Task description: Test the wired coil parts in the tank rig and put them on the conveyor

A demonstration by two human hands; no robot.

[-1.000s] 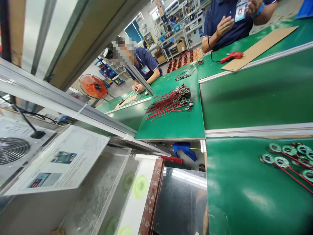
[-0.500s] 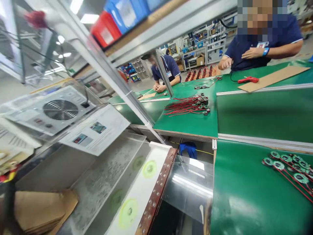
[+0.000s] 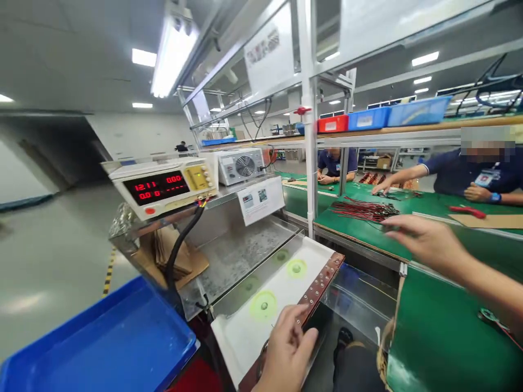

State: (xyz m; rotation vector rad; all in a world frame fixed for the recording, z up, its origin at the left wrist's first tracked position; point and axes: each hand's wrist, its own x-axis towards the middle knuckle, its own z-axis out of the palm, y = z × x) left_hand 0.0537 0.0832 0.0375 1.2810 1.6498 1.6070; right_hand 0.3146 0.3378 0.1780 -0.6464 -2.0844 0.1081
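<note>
My left hand (image 3: 287, 348) lies low in the middle, its loosely bent fingers resting on a brown riveted bar (image 3: 322, 280) at the edge of a white tray (image 3: 241, 337). Two green rings (image 3: 263, 305) lie on that tray. My right hand (image 3: 425, 242) stretches forward over the green bench (image 3: 433, 337) with fingers spread and nothing in it, somewhat blurred. It hangs just short of a bundle of red wires with green ring boards (image 3: 363, 209).
A power supply with a red display (image 3: 163, 188) and a fan unit (image 3: 241, 166) stand on the left, and a blue tray (image 3: 102, 343) sits at the lower left. Two co-workers (image 3: 469, 174) sit across the bench near a red tool (image 3: 468, 211). Red and blue bins (image 3: 371, 117) line the shelf.
The view has swung up and levelled out. Both my hands have come into view: the left on the brown bar, the right reaching over the green bench.
</note>
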